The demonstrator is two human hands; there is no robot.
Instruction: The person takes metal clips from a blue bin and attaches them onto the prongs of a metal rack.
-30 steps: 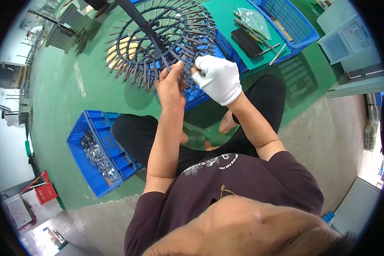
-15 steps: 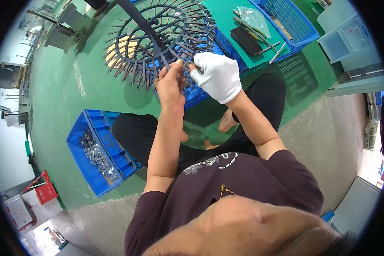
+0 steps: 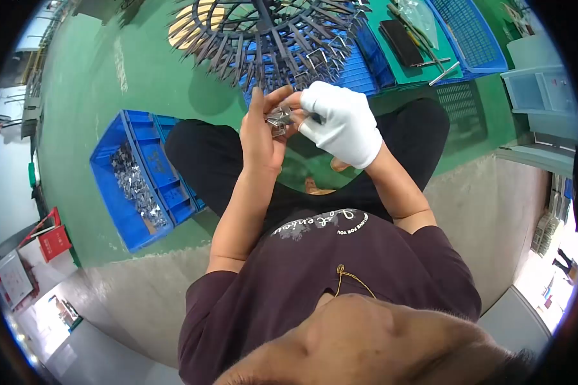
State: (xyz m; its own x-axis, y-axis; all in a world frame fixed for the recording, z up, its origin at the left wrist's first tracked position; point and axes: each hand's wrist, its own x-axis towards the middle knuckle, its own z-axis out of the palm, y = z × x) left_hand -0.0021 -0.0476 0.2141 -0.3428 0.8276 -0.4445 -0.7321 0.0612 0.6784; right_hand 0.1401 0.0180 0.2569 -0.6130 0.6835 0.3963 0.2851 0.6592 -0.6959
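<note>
Several small shiny metal pieces (image 3: pixel 279 120) lie in my bare left hand (image 3: pixel 261 131), whose fingers curl around them. My right hand (image 3: pixel 343 122), in a white glove with bare fingertips, meets the left one, its fingertips pinched at the same metal pieces. Just beyond both hands stands a round dark rack (image 3: pixel 263 25) with rings of pointed prongs. A few bright metal pieces hang on its right side.
On the left, a blue bin (image 3: pixel 112 186) holds many metal pieces. At the upper right, a green board (image 3: pixel 382 38) carries a black case (image 3: pixel 401 43), pliers and a plastic bag beside a blue basket (image 3: pixel 488 54). A blue crate is under the rack.
Both hands have drawn back from the rack's prongs, and metal pieces now show in the left palm. The view has tilted down, so the rack sits higher.
</note>
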